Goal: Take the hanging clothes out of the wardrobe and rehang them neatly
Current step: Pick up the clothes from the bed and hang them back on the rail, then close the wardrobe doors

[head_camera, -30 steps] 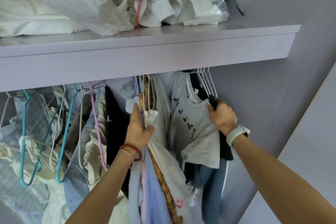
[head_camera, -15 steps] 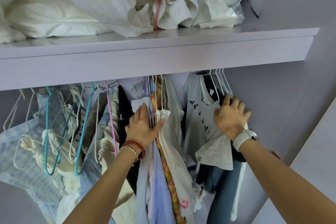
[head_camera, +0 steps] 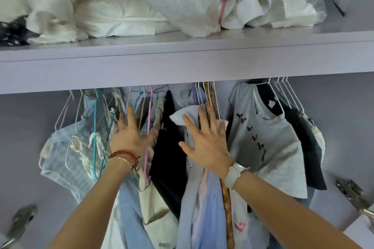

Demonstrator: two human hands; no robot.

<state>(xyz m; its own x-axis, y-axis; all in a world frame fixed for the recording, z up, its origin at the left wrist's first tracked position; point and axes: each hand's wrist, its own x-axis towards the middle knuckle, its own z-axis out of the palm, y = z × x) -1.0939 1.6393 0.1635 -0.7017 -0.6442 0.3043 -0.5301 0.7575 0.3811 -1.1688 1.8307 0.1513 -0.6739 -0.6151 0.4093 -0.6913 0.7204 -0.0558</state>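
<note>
Wardrobe shelf [head_camera: 182, 56] | left hand [head_camera: 129, 137] flat on hanging clothes [head_camera: 162, 168] | right hand [head_camera: 206, 143] flat

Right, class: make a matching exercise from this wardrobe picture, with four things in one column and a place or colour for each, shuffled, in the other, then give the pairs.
Things
1. left hand
2. right hand
3. grey T-shirt
4. white bedding

Places or colours
A. on the shelf above the hanging clothes
B. hangs right of both hands
C. wears a red bead bracelet
D. wears a white wristband

Pairs: 1-C, 2-D, 3-B, 4-A
</note>
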